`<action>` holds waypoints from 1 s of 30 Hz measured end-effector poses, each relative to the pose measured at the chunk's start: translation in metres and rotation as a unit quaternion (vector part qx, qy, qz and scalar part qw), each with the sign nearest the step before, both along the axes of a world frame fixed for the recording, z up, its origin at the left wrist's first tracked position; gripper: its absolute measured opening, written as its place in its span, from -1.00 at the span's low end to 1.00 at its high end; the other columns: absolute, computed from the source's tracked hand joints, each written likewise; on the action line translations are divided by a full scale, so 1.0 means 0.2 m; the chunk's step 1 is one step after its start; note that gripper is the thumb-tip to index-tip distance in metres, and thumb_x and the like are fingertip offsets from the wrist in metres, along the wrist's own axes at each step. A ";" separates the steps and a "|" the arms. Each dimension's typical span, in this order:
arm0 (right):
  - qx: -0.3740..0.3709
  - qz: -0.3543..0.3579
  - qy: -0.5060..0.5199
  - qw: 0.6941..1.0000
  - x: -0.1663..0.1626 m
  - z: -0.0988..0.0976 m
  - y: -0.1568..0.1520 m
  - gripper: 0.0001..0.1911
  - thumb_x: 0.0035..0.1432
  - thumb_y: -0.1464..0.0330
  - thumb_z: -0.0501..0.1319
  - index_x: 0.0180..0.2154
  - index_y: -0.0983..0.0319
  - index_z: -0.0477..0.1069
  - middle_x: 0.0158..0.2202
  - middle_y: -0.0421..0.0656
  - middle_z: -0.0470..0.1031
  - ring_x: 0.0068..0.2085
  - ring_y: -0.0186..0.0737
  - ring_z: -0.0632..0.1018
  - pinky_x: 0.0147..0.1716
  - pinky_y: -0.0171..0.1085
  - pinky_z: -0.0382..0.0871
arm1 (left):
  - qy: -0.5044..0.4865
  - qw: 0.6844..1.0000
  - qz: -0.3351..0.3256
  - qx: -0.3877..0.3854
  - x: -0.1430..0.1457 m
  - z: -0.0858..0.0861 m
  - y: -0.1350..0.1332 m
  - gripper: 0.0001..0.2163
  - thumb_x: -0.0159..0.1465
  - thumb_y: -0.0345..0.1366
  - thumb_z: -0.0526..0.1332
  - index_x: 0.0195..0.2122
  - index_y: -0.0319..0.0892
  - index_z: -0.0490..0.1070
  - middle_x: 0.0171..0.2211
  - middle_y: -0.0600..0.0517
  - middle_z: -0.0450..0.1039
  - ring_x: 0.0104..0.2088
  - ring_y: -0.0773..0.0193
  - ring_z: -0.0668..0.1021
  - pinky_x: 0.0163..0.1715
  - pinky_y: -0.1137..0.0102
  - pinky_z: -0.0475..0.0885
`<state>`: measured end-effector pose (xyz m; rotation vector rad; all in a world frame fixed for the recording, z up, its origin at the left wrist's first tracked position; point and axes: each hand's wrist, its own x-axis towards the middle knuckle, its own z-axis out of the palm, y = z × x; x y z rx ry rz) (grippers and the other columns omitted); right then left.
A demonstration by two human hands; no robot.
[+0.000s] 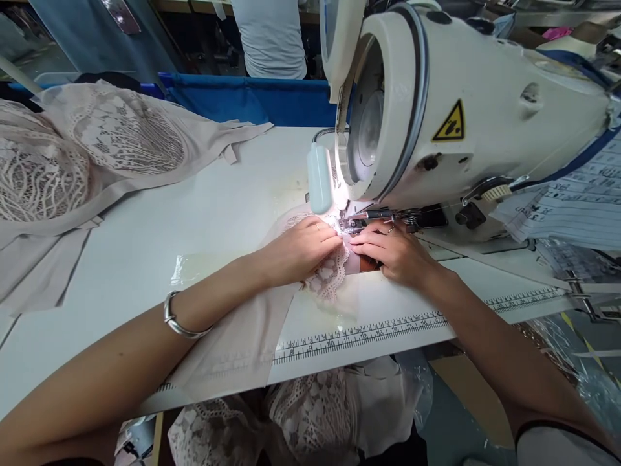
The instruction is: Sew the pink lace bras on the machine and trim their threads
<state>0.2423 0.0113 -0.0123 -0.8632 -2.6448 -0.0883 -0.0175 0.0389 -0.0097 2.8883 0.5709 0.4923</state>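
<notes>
A pale pink lace garment piece (326, 277) lies on the white sewing table (194, 220) under the needle area (350, 223) of a white industrial sewing machine (466, 103). My left hand (303, 249) rests on the lace, fingers pressed together and pinching its edge just left of the presser foot. My right hand (391, 252) lies opposite it with fingers curled down on the same fabric by the needle. A silver bangle (179, 320) sits on my left wrist.
A heap of pink lace garments (72, 162) covers the table's far left. A ruler strip (369, 333) runs along the front edge, with more lace pieces (301, 414) hanging below. Paper sheets (572, 200) lie at right. Another person (272, 35) stands behind a blue bin (252, 97).
</notes>
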 end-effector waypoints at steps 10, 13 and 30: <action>0.026 -0.015 -0.006 1.000 -0.02 0.00 0.00 -0.48 0.23 0.68 -0.06 -0.03 0.21 0.54 -0.04 -0.12 0.65 0.01 -0.07 0.51 -0.11 -0.05 0.36 | 0.016 0.999 0.038 0.032 0.01 0.01 -0.02 -0.71 0.43 -0.51 -0.02 -0.06 -0.16 0.48 -0.08 -0.11 0.55 -0.02 0.10 0.49 0.05 0.16 0.29; 0.043 -0.004 -0.001 0.999 -0.02 0.01 0.00 -0.52 0.26 0.66 -0.06 -0.09 0.22 0.55 -0.10 -0.13 0.66 -0.04 -0.09 0.52 -0.13 -0.07 0.36 | 0.026 0.999 0.024 0.040 0.01 0.01 -0.03 -0.69 0.43 -0.52 -0.02 -0.02 -0.14 0.48 -0.12 -0.08 0.56 -0.10 0.13 0.50 -0.01 0.19 0.28; -0.014 -0.013 0.018 1.000 -0.03 0.01 0.00 -0.67 0.36 0.51 0.07 -0.10 0.10 0.57 -0.18 -0.15 0.65 -0.09 -0.09 0.51 -0.15 -0.07 0.34 | 0.036 0.995 0.044 0.085 0.02 0.00 -0.03 -0.74 0.44 -0.46 0.00 -0.17 -0.23 0.51 -0.20 -0.13 0.57 -0.26 0.12 0.46 -0.28 0.24 0.30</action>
